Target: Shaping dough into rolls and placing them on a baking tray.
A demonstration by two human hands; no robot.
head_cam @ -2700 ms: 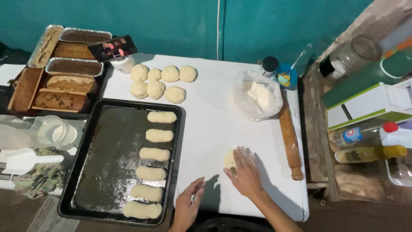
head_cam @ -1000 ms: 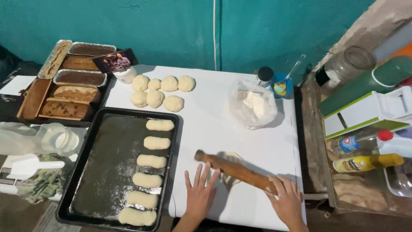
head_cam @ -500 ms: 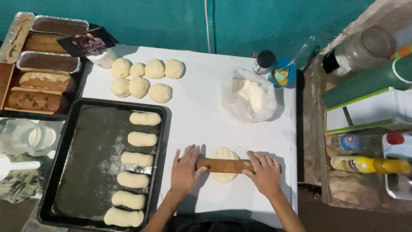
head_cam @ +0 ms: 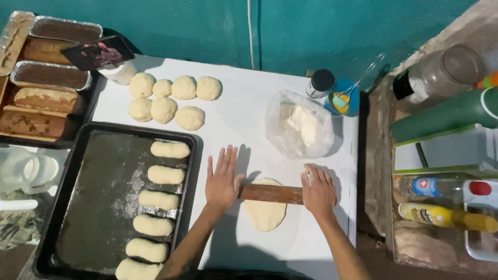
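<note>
While both palms press down flat with fingers spread, a wooden rolling pin (head_cam: 271,194) lies across the middle of a flattened piece of dough (head_cam: 265,211) on the white table (head_cam: 244,109). The pin's long axis runs left to right, nearly level, its right end sitting a touch lower than the left. The left hand (head_cam: 223,179) covers the pin's left end, fingers pointing away from the person toward the wall; the right hand (head_cam: 318,191) covers the right end in the same manner. Neither hand curls around the pin: both rest open on top of it.

The dough beneath is an oval whose long axis runs crosswise to the pin, pointing from the person toward the far edge of the table, with more of it showing on the near side of the pin than on the far side.

Just left of the left hand sits a dark baking tray (head_cam: 98,207), holding a column of shaped dough logs (head_cam: 165,175) along its right side, each lying left to right. Beyond the tray, round dough balls (head_cam: 171,98) cluster on the table. A clear plastic bag of flour (head_cam: 301,127) sits beyond the right hand, near it but apart.
</note>
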